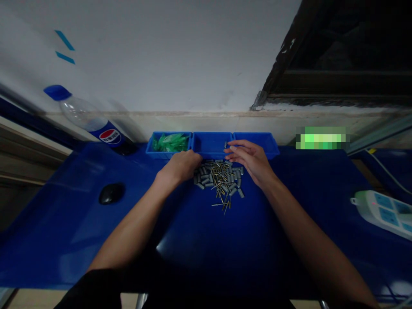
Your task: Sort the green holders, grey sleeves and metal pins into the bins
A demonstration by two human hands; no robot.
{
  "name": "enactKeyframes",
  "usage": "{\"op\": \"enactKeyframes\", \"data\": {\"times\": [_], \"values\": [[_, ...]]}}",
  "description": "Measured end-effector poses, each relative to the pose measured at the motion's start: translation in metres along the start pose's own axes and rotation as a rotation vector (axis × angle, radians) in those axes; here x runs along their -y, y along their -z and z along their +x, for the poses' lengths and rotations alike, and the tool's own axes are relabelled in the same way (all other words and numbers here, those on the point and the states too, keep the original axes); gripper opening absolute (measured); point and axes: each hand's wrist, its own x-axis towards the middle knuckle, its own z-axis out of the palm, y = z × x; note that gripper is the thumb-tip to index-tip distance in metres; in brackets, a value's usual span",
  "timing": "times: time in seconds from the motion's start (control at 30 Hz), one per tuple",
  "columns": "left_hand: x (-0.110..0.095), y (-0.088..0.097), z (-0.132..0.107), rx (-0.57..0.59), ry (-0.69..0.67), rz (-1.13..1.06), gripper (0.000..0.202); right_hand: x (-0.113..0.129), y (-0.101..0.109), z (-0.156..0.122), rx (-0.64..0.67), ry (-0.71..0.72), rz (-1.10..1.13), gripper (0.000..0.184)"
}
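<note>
A heap of small grey cylinders and thin metal pins (220,178) lies on the blue table (206,231), in front of a row of three blue bins. My left hand (180,166) rests curled at the heap's left edge, fingers closed; what it holds, if anything, is hidden. My right hand (249,158) hovers at the heap's far right, by the middle bin (210,146), its fingertips pinched on a small grey piece (225,145). The left bin (169,143) holds green plastic parts. The right bin (257,140) sits partly behind my right hand.
A Pepsi bottle (93,124) lies tilted at the back left. A black oval object (111,193) rests on the table's left side. A white power strip (384,212) sits at the right edge. A wall rises just behind the bins.
</note>
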Motion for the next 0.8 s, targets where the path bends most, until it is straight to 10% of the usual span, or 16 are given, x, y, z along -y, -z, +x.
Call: {"op": "enactKeyframes", "data": {"times": [0.47, 0.8], "values": [[-0.001, 0.001, 0.014, -0.521, -0.392, -0.706, 0.017, -0.004, -0.005, -0.006, 0.258, -0.036, -0.074, 0.029], [0.011, -0.005, 0.007, -0.227, -0.237, -0.276, 0.024, -0.014, -0.005, -0.001, 0.065, 0.062, -0.113, 0.023]]}}
